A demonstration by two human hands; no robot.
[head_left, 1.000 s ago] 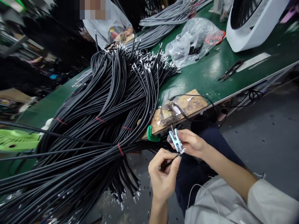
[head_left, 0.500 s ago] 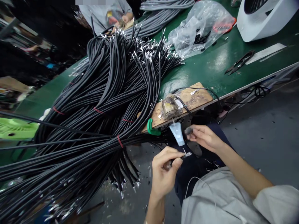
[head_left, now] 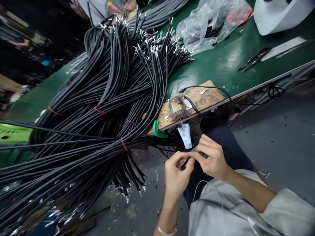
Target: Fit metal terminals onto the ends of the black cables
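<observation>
My left hand [head_left: 178, 168] pinches the end of a black cable over my lap. Its fingertips meet those of my right hand [head_left: 213, 157], which is closed on something small and greyish, mostly hidden by the fingers. Just above the hands, a light blue tapered piece [head_left: 185, 135] hangs from the shaft of a small motor wrapped in clear film [head_left: 177, 108]. That motor sits on a wooden board [head_left: 210, 98] at the table edge. Left of it lies a large heap of black cables [head_left: 118, 91] with silvery ends, bundled by red ties.
A green clamp [head_left: 159, 129] grips the board's near edge. Farther back on the green table [head_left: 228, 62] are snips [head_left: 256, 58], a clear plastic bag [head_left: 209, 23] of small black parts and a white housing [head_left: 278, 16]. Another person's hand [head_left: 130, 6] shows at the top.
My right hand has moved down and left to meet my left hand at the cable end. The camera view has shifted slightly.
</observation>
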